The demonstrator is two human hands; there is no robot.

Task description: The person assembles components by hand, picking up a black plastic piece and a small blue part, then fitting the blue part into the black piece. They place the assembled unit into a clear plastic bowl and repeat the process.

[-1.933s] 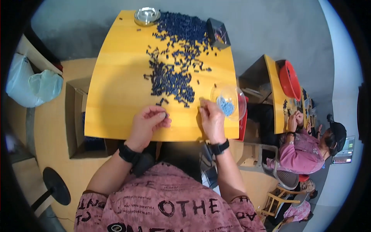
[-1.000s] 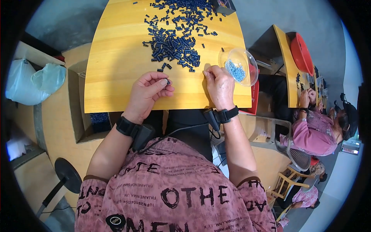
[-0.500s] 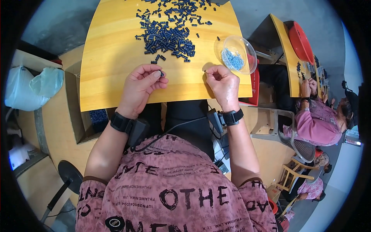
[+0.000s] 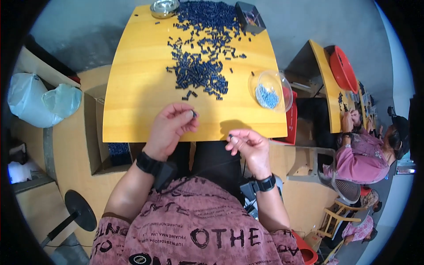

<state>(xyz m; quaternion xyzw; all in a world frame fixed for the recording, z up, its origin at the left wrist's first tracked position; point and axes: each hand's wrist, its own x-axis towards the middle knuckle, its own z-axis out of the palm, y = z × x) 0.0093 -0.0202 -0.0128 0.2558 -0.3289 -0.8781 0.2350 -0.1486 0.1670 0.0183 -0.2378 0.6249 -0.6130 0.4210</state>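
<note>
My left hand (image 4: 173, 126) is closed over the near edge of the yellow table, pinching a small black cylindrical piece (image 4: 193, 114) between thumb and fingertips. To its right, my right hand (image 4: 251, 148) is turned palm inward at the table's front edge. Its thumb and forefinger pinch a tiny dark part (image 4: 230, 136), too small to name. Beyond the hands lies a loose heap of black cylindrical pieces (image 4: 201, 73), with a few strays nearer my left hand. A clear round tub (image 4: 282, 81) holding small silvery-blue parts (image 4: 267, 97) stands on the right side.
At the table's (image 4: 132, 88) far end are a larger pile of black pieces (image 4: 207, 15), a metal bowl (image 4: 164, 8) and a dark box (image 4: 249, 18). An open carton (image 4: 92, 137) sits left below. Another person (image 4: 362, 154) works at a table with a red basin (image 4: 342, 68).
The view has tilted, revealing the far end of the table. My right hand has turned over and come back toward me and leftward, pinching the tiny dark part; my left hand keeps its pinch.
</note>
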